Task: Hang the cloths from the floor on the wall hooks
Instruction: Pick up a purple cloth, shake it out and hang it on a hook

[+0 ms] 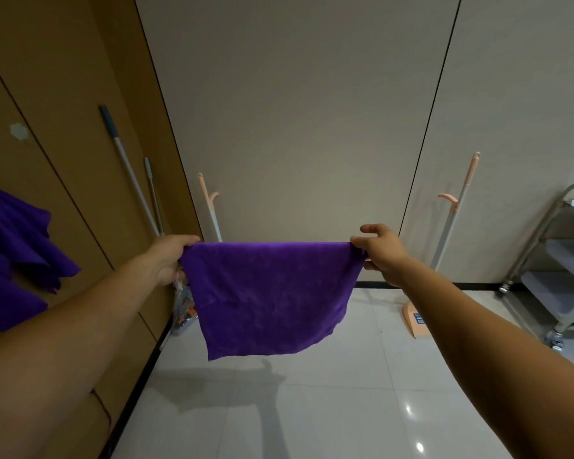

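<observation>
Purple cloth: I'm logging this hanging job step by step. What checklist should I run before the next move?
1. Left hand grips one top corner of the purple cloth: ok.
2. Right hand pinches the other top corner: ok.
3. Cloth hangs spread, clear of the floor: ok.
4. White fitting on the brown wall is a free hook: cannot tell.
5. Hung cloths at left leave room beside them: cannot tell.

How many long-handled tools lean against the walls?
4: two grey poles on the brown wall, a peach handle by the left hand, a peach dustpan handle at right. Cloth may hide more.
</observation>
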The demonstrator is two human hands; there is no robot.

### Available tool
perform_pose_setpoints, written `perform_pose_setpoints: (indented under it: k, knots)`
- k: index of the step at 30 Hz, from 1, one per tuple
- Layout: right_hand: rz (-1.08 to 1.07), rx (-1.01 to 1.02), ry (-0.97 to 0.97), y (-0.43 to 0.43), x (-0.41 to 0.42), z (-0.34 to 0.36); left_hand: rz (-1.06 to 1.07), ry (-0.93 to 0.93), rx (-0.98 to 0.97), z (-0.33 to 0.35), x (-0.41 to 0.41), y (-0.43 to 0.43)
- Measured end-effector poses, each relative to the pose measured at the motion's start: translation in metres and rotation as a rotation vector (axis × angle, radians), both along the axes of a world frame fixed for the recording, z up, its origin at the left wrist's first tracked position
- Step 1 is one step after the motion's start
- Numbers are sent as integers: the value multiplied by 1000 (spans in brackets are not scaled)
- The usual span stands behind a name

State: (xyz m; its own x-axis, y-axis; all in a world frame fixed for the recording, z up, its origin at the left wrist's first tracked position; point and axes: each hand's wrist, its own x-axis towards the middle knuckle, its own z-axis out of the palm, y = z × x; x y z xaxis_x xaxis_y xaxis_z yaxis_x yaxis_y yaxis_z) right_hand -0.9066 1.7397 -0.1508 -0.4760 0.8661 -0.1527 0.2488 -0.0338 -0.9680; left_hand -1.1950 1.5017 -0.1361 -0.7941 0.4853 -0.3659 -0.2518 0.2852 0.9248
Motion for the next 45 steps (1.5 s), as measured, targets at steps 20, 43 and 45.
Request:
perform_pose_setpoints:
  k: [20,43,45]
  knots:
    - [333,106,-326,-3,-70,-2,59,155,-20,-42,-54,-16]
    - [200,641,-255,-45,-326,11,153,713,-21,-14,-216,-51]
    - [203,565,-138,-47,-345,11,210,624,119,-12,-230,-51]
